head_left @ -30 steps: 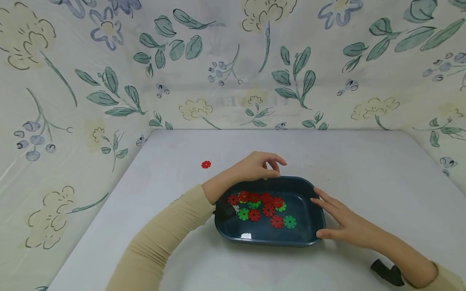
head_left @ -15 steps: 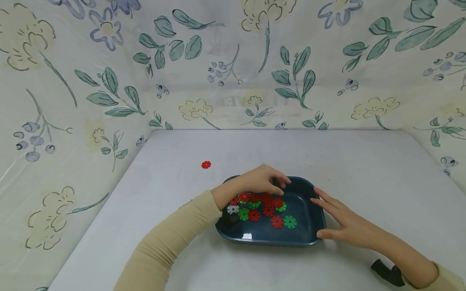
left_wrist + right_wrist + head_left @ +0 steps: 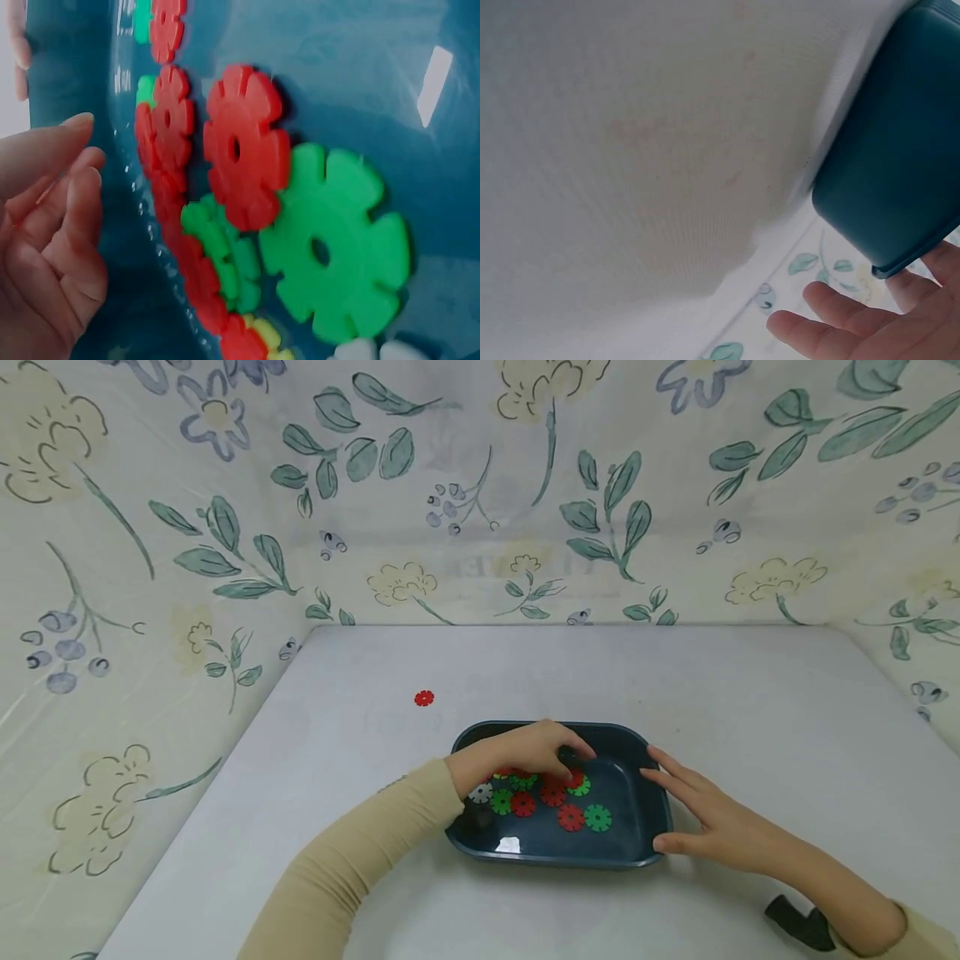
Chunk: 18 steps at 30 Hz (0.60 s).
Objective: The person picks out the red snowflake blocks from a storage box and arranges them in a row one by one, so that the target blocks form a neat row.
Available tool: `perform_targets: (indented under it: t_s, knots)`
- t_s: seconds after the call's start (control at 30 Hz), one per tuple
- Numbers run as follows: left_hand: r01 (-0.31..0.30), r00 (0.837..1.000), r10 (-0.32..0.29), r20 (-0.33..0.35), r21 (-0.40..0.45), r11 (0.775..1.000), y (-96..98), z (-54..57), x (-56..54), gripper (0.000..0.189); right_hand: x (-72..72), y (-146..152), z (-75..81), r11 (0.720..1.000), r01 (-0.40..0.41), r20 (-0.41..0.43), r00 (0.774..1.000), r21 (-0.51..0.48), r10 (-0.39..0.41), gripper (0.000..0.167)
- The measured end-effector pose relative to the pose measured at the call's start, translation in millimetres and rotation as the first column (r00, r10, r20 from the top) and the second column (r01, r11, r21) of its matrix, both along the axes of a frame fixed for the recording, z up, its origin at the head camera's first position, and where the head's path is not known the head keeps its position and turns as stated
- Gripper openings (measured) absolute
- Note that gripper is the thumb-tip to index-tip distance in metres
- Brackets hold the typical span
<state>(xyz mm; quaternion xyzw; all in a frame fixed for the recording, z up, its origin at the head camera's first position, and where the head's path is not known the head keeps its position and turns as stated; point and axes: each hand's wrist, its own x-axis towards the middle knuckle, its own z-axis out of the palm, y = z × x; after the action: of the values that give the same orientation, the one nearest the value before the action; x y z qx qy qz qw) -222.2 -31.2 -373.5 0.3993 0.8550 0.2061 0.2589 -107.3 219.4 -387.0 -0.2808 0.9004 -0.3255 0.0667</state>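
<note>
A dark teal tray (image 3: 555,855) holds several flower-shaped notched plastic discs, such as a red disc (image 3: 246,148), a green disc (image 3: 334,247) and a white disc (image 3: 481,792). My left hand (image 3: 542,750) reaches down into the tray over the back part of the pile, its fingers loosely bent. In the left wrist view, that hand (image 3: 52,240) is near the tray's far wall, beside the discs, with none seen between thumb and fingers. At the tray's right end, my right hand (image 3: 712,822) rests its thumb and extended fingers against the rim.
A single red disc (image 3: 424,698) lies on the white table (image 3: 360,735), behind and left of the tray. By the right wrist there is a black strap piece (image 3: 798,923). Flower-printed sheeting (image 3: 450,527) encloses the table at the back and sides.
My left hand has moved from above the tray's back rim forward and down into the tray. The right hand stays at the right rim, and the discs lie as before.
</note>
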Motion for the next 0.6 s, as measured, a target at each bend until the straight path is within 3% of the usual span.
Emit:
perform_targets:
  t_s: [0.2,0.6]
  knots:
    - [0.016,1.000,-0.015,0.022,-0.066,0.998,2.1,-6.8,2.5,0.042,0.2,0,-0.1,1.000,-0.001,-0.005,1.000,0.001,0.001,0.072]
    - [0.058,0.996,-0.067,-0.064,-0.125,0.990,2.8,-10.9,3.7,0.046,-0.2,0,0.9,1.000,-0.009,0.001,1.000,-0.003,0.009,0.072]
